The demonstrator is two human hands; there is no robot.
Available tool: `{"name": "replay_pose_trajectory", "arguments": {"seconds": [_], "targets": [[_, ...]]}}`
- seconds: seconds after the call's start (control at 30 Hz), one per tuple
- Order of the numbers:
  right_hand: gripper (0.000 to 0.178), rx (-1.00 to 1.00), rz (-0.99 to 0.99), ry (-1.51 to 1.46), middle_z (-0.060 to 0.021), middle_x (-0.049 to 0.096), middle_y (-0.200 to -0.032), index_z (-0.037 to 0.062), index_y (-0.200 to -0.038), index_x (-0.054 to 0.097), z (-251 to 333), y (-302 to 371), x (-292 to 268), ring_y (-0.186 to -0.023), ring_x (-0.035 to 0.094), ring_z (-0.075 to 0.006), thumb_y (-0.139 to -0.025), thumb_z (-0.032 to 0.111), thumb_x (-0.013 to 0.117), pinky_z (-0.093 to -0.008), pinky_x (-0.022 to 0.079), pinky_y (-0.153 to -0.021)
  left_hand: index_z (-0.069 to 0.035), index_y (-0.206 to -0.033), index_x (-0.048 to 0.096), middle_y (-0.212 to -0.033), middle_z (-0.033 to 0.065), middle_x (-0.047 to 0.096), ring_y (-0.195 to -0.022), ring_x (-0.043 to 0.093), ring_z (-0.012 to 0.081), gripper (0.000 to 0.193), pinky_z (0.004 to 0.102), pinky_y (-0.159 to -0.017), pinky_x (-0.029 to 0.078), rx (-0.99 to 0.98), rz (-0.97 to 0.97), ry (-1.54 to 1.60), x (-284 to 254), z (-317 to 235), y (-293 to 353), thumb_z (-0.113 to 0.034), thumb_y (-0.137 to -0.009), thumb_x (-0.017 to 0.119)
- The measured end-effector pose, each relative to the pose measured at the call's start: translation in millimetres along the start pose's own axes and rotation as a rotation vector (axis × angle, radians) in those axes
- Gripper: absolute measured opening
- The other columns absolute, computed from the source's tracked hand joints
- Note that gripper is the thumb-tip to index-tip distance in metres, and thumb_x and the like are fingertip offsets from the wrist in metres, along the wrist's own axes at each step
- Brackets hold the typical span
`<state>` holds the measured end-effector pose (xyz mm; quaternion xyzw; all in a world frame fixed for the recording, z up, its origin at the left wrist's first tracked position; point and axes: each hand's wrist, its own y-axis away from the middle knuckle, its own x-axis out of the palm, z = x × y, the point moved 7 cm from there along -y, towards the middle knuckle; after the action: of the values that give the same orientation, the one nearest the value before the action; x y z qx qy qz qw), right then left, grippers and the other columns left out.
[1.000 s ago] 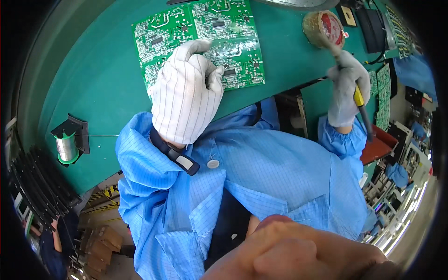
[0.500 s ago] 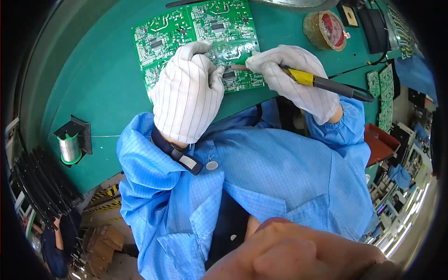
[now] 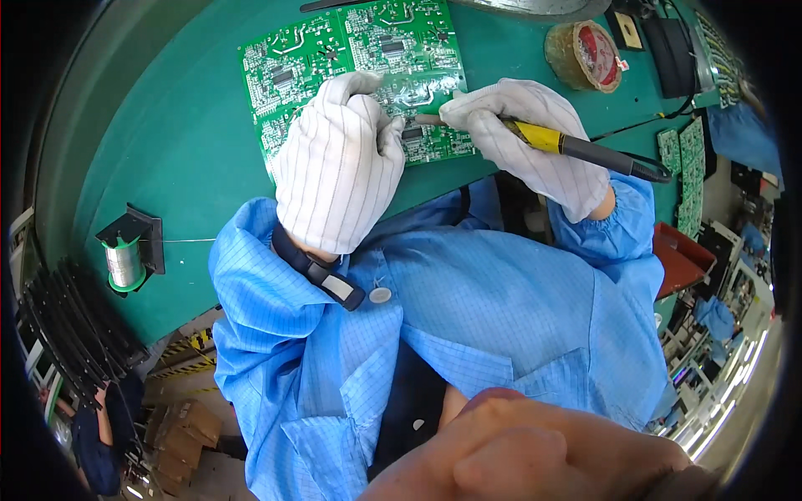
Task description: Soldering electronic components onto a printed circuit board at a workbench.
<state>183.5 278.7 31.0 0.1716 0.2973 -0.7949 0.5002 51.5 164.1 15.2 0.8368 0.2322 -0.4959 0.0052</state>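
A green surface spans the upper frame, carrying a circuit board panel at upper centre. The left hand lies over the panel's lower left; whether it grips anything, I cannot tell. The right hand is clamped on a soldering iron, right of centre. A tape roll sits upper right.

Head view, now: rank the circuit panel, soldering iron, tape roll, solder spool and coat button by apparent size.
Largest to smallest:
Circuit panel
Soldering iron and tape roll, not ranked: the first is longer but thin and partly covered by the right hand
Solder spool
Coat button
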Motion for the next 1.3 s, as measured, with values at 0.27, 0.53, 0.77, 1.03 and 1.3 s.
{"name": "replay_pose_trajectory", "arguments": {"seconds": [0.27,0.53,0.77,1.03,1.3], "targets": [[0.019,0.342,-0.120,-0.195,-0.0125,0.074,-0.114,-0.0032,-0.114,0.068,-19.8,41.7,-35.5,-0.083,0.066,-0.0127,-0.099,0.006,0.062,-0.0270,0.055,-0.076,-0.006,-0.092,0.074,-0.122,0.0112,0.070,-0.093,0.071,0.0302,0.009,0.0406,-0.080,0.057,0.013,0.023,0.009,-12.1,1.2,5.2,-0.013,-0.086,0.076],[0.027,0.469,-0.588,0.446,-0.0155,0.069,-0.126,-0.0019,-0.129,0.062,-59.8,98.2,-93.0,-0.098,0.068,-0.0147,-0.104,0.009,0.062,-0.0284,0.056,-0.088,-0.006,-0.098,0.074,-0.119,0.0132,0.070,-0.096,0.071,0.0279,0.010,0.0391,-0.079,0.059,0.133,0.031,0.021,-23.3,10.5,9.2,-0.014,-0.091,0.075],[0.022,0.244,-0.421,-0.238,-0.0067,0.073,-0.105,-0.0019,-0.120,0.066,-15.3,67.8,-55.6,-0.079,0.065,-0.0104,-0.101,0.006,0.059,-0.0248,0.053,-0.069,-0.003,-0.086,0.065,-0.120,0.0102,0.071,-0.086,0.068,0.0267,0.011,0.0397,-0.072,0.056,-0.005,0.031,0.099,-5.1,2.1,16.4,-0.007,-0.087,0.075],[0.019,-0.133,-0.073,0.311,-0.0008,0.070,-0.099,0.0120,-0.107,0.068,22.1,5.5,0.4,-0.081,0.070,-0.0221,-0.088,0.012,0.072,-0.0332,0.057,-0.071,-0.005,-0.086,0.061,-0.120,0.0100,0.070,-0.087,0.070,0.0283,0.015,0.0399,-0.073,0.057,0.017,-0.037,0.049,3.0,-2.7,16.5,-0.006,-0.086,0.076],[0.015,-0.009,-0.021,0.265,-0.0001,0.072,-0.095,0.0128,-0.104,0.067,11.9,3.9,6.5,-0.082,0.070,-0.0236,-0.089,0.012,0.072,-0.0369,0.056,-0.075,-0.006,-0.087,0.059,-0.119,0.0097,0.069,-0.089,0.070,0.0290,0.018,0.0402,-0.075,0.057,0.040,-0.037,0.031,3.4,-4.9,15.7,-0.006,-0.084,0.077]]}}
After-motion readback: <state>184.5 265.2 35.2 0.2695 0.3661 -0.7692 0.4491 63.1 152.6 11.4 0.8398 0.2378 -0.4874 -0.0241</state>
